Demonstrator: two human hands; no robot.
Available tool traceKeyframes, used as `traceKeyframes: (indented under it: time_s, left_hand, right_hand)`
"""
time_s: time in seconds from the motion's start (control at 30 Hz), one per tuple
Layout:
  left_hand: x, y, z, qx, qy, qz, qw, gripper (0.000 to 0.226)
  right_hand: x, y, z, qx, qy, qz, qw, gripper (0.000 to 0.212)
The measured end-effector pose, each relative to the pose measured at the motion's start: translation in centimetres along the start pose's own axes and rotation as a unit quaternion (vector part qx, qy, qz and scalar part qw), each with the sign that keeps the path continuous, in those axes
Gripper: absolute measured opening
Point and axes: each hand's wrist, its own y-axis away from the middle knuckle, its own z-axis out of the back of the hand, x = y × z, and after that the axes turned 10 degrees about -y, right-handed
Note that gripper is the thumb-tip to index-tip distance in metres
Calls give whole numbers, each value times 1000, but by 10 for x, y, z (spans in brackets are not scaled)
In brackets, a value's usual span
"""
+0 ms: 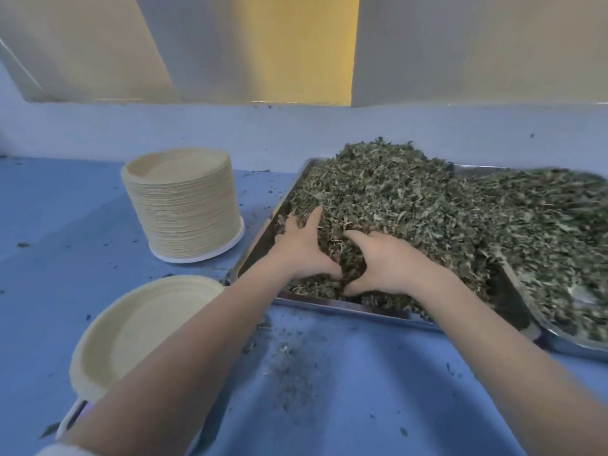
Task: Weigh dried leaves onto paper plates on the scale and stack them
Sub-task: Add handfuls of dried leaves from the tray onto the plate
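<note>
Empty plate (141, 327) sits near-left, on the scale (70, 419). Left hand (304, 248) and right hand (385, 261), cupped toward each other, gather leaves (411, 199) at the tray (342, 306) front. Best lift small, carry low, top up gradually. Spare plates (184, 205) stand behind.

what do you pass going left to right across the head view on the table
single paper plate → stack of paper plates → left hand → right hand in the dried leaves → second tray at the right edge
</note>
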Motion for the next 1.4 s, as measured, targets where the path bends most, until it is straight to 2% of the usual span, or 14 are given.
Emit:
traceKeyframes:
  time_s: [0.07,0.13,0.3,0.4,0.5,0.6,0.7,0.77,0.9,1.0,1.13,1.33,1.4]
  left_hand:
    - [2,-5,-8,38,24,-17,999,121]
    - [4,-9,-16,46,4,-22,999,115]
    - [9,-11,-5,-47,99,-17,994,84]
    - [9,-10,12,-74,116,-32,990,72]
    - [7,-7,25,-61,146,-32,987,73]
    - [8,-2,36,-45,210,-19,976,76]
    - [10,2,41,-57,194,-30,979,78]
    - [9,4,40,-72,179,-33,981,74]
    - [9,6,36,-66,239,0,969,62]
    - [6,8,45,-93,221,-15,971,52]
    - [-1,20,68,-127,185,-36,974,23]
    - [29,66,100,-158,124,-16,979,14]
    - [48,89,104,-164,102,5,981,18]
  right_hand:
    - [3,-8,-11,0,-8,8,1000,113]
    - [9,-15,-18,-9,-7,7,1000,107]
    - [21,-28,-11,-64,-132,22,989,85]
    - [28,-34,3,-101,-180,42,978,74]
    - [36,-38,16,-108,-205,55,971,73]
    - [41,-43,26,-118,-185,66,973,74]
    - [44,-45,30,-115,-199,58,972,65]
    - [47,-46,29,-111,-215,43,969,58]
    - [52,-44,28,-125,-184,48,974,47]
    - [57,-37,38,-143,-196,59,968,42]
    - [69,-28,59,-164,-195,82,964,41]
    - [119,-18,62,-151,-236,144,949,43]
    - [143,-16,51,-131,-234,176,947,45]
